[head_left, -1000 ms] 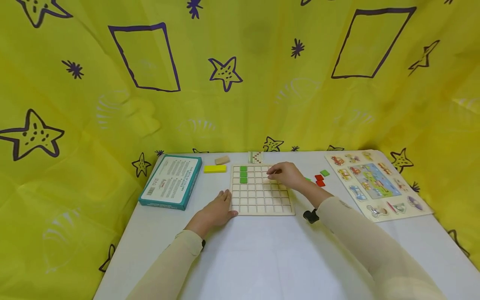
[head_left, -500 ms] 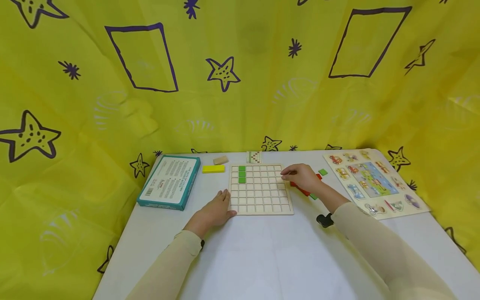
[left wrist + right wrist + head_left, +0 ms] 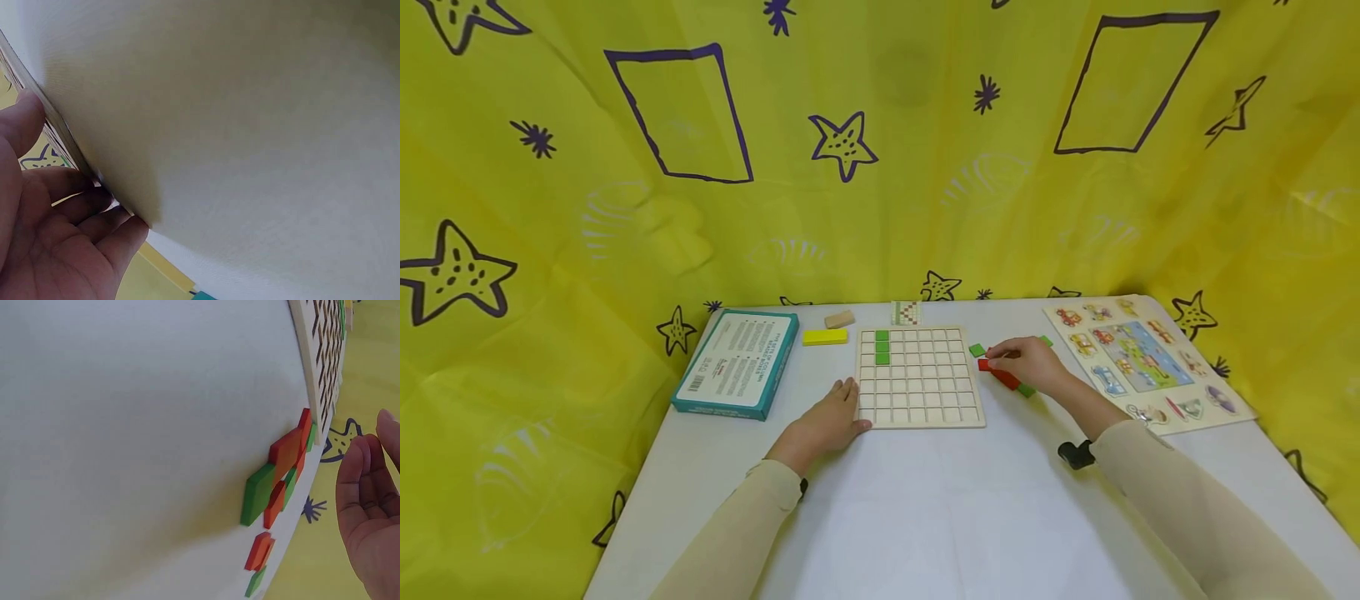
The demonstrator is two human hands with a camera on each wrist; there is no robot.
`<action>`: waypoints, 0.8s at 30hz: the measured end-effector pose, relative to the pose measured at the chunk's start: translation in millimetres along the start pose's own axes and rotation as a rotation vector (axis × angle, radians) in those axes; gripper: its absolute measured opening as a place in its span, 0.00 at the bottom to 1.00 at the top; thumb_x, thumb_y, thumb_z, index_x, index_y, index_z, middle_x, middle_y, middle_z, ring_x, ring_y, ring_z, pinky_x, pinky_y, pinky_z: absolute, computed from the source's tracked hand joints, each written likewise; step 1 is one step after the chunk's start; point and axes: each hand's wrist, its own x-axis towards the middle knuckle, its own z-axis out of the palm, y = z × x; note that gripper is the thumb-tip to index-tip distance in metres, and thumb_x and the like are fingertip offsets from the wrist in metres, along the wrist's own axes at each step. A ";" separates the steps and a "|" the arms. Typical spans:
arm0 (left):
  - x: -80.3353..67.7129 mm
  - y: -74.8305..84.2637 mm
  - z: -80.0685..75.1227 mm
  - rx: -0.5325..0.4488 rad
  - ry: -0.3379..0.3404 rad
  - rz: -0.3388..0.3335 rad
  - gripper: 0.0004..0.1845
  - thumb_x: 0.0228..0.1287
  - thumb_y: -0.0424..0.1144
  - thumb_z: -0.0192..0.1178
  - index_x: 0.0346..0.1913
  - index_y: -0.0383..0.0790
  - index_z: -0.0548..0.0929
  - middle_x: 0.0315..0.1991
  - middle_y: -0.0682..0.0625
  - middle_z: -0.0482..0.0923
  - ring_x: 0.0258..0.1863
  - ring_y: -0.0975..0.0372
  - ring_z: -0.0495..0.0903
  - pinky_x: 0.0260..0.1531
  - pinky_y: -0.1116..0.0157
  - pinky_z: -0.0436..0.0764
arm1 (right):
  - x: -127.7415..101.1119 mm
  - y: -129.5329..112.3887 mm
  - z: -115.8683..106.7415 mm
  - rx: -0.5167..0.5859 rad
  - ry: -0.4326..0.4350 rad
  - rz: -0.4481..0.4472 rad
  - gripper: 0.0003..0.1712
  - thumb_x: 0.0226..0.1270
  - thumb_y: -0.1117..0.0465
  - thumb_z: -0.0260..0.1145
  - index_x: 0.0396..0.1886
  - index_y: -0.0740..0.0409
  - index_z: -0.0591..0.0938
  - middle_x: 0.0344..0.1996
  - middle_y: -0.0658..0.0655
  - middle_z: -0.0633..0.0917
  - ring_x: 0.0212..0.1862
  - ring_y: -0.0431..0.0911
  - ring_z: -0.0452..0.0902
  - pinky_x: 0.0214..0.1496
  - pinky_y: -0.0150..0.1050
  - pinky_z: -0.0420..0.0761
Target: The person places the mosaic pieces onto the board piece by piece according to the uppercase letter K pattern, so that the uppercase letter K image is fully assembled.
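A pale wooden grid board [image 3: 925,392] lies on the white table, with several green tiles [image 3: 882,347] in a column at its upper left. My left hand [image 3: 823,422] rests along the board's left edge, thumb near the lower left corner; in the left wrist view its fingertips [image 3: 134,231] touch the edge. Over loose tiles right of the board, my right hand [image 3: 1032,364] hovers, partly hiding them. Among them are red tiles [image 3: 286,451] and green tiles [image 3: 257,494]. In the right wrist view, thumb and fingers stand apart with nothing seen between them.
A teal-edged box [image 3: 733,362] lies at the left. Beside it are a yellow block [image 3: 825,337] and a plain wooden block [image 3: 839,319]. A small pattern card [image 3: 906,313] lies behind the board. At right sits a vehicle puzzle [image 3: 1195,427]. Yellow cloth [image 3: 910,233] hangs behind.
My right hand has moved right, from above the board to the loose tiles. A green tile beside the board's upper right edge now shows. My left hand stays at the board's edge.
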 end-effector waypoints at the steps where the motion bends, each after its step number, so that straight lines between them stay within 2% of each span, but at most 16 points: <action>1: 0.4 -0.2 0.2 0.003 -0.001 -0.001 0.44 0.75 0.56 0.54 0.79 0.31 0.51 0.81 0.41 0.45 0.80 0.50 0.43 0.75 0.53 0.54 | -1.3 2.4 -0.6 -0.003 0.000 0.001 0.14 0.69 0.59 0.70 0.49 0.63 0.88 0.46 0.62 0.87 0.44 0.52 0.81 0.43 0.41 0.81; 9: 2.6 0.3 1.9 0.013 0.004 0.004 0.44 0.75 0.56 0.54 0.79 0.31 0.51 0.81 0.40 0.45 0.79 0.49 0.44 0.74 0.53 0.55 | -10.3 16.8 -8.0 -0.010 0.011 0.020 0.13 0.70 0.59 0.70 0.48 0.61 0.88 0.44 0.61 0.86 0.39 0.50 0.79 0.37 0.38 0.80; 17: 2.0 1.3 1.7 0.018 -0.007 -0.004 0.45 0.74 0.57 0.53 0.79 0.32 0.50 0.81 0.41 0.44 0.80 0.50 0.43 0.75 0.54 0.54 | -15.8 25.7 -11.6 -0.034 0.014 0.016 0.12 0.69 0.61 0.70 0.47 0.63 0.88 0.42 0.61 0.85 0.40 0.50 0.77 0.37 0.37 0.79; 24: 2.1 0.6 1.8 0.015 -0.005 -0.011 0.45 0.74 0.57 0.54 0.79 0.31 0.51 0.81 0.40 0.45 0.80 0.49 0.43 0.74 0.53 0.55 | -21.6 32.6 -12.8 -0.056 0.010 0.022 0.11 0.69 0.61 0.70 0.45 0.62 0.88 0.37 0.57 0.86 0.39 0.49 0.76 0.38 0.37 0.77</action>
